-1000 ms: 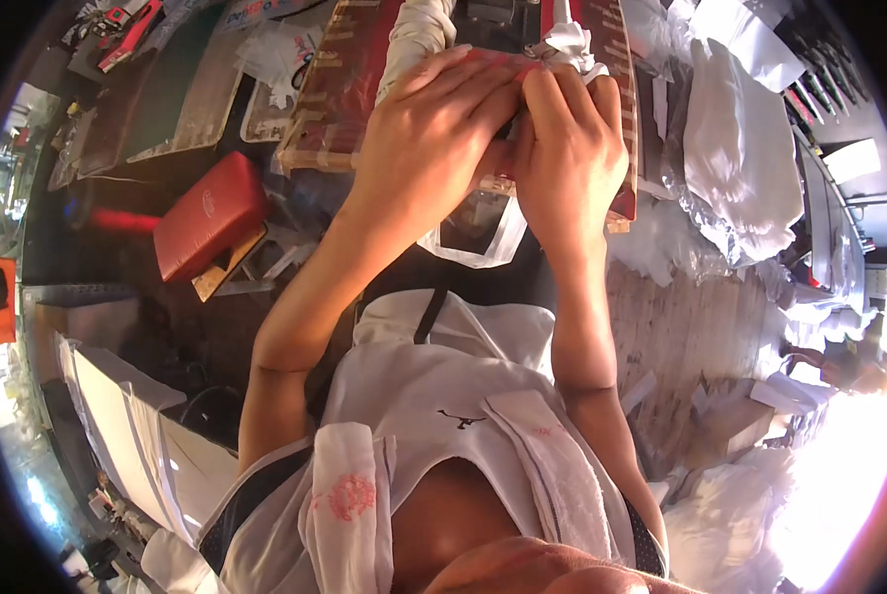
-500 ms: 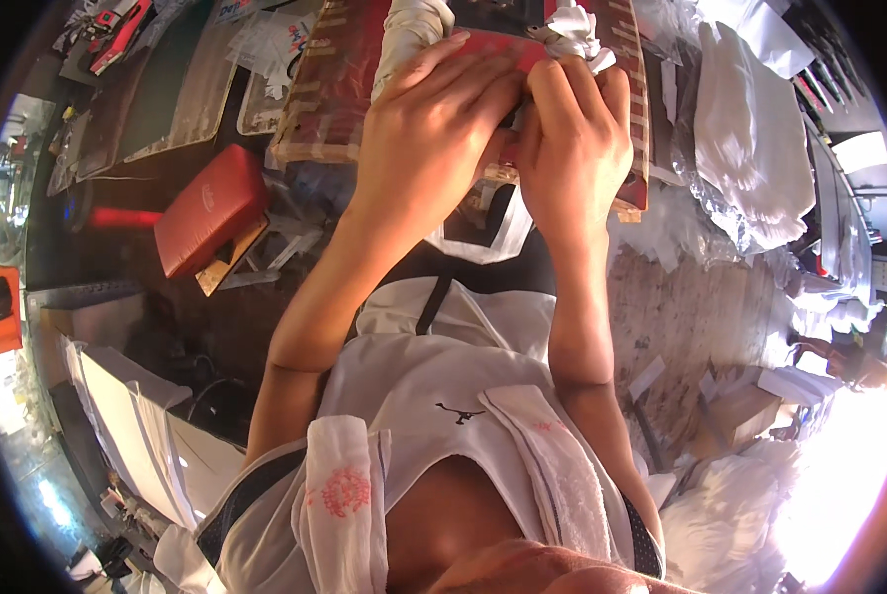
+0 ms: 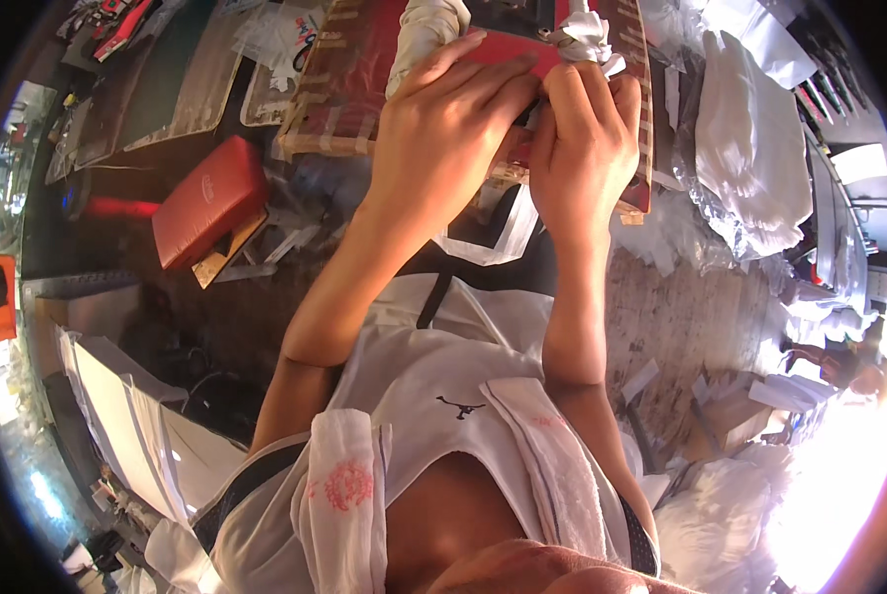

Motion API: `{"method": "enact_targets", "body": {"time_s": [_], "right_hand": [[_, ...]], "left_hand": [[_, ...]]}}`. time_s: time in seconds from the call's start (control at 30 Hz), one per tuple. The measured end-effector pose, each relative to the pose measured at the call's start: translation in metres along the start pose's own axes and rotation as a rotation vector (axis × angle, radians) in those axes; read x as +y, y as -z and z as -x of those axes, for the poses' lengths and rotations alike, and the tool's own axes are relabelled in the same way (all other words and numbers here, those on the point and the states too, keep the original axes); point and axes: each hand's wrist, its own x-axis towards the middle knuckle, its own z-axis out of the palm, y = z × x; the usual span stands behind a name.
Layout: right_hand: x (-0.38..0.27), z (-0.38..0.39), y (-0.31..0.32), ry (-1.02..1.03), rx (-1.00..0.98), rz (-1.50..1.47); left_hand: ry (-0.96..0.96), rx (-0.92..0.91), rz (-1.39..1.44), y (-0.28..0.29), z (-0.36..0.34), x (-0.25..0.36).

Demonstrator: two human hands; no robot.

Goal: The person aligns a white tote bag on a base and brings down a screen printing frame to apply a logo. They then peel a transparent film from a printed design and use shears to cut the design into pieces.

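Observation:
Both my hands work close together over a red, flat-topped board (image 3: 329, 109) with tape strips along its edges. My left hand (image 3: 443, 124) lies palm down on a smaller red panel (image 3: 508, 45), fingers stretched out toward the right hand, its thumb hidden beneath. My right hand (image 3: 587, 134) is closed, with fingers bent down at the panel's right side; what they pinch is hidden. Beside my left fingers stands a white cloth-wrapped roll (image 3: 428, 40). A crumpled white wrapping (image 3: 587, 42) sits just beyond my right knuckles.
A red padded box (image 3: 210, 203) rests tilted at the left, near dark boards (image 3: 191, 94). Folded white sheets in clear plastic (image 3: 750, 148) lie at the right. White panels (image 3: 126, 406) lean at the lower left. Another person's hand (image 3: 810, 353) shows at the far right.
The view has shifted slightly, so the hands and board appear a little to the right. Both hands keep nearly the same pose on the red panel.

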Motion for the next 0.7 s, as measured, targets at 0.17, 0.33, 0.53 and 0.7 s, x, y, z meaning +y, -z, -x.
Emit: {"method": "enact_targets", "body": {"time_s": [0.17, 0.33, 0.53, 0.7], "right_hand": [[0.005, 0.001, -0.004, 0.051, 0.058, 0.07], [0.002, -0.001, -0.004, 0.034, 0.039, 0.047], [0.014, -0.026, 0.023, 0.106, 0.231, -0.317], [0.001, 0.005, 0.121, 0.007, 0.387, -0.391]], "left_hand": [[-0.009, -0.003, 0.012, 0.002, -0.001, 0.002], [-0.004, -0.036, 0.007, 0.006, -0.002, 0.001], [0.036, -0.023, 0.17, 0.043, -0.015, 0.024], [-0.019, 0.103, 0.466, 0.083, 0.031, 0.059]]}}
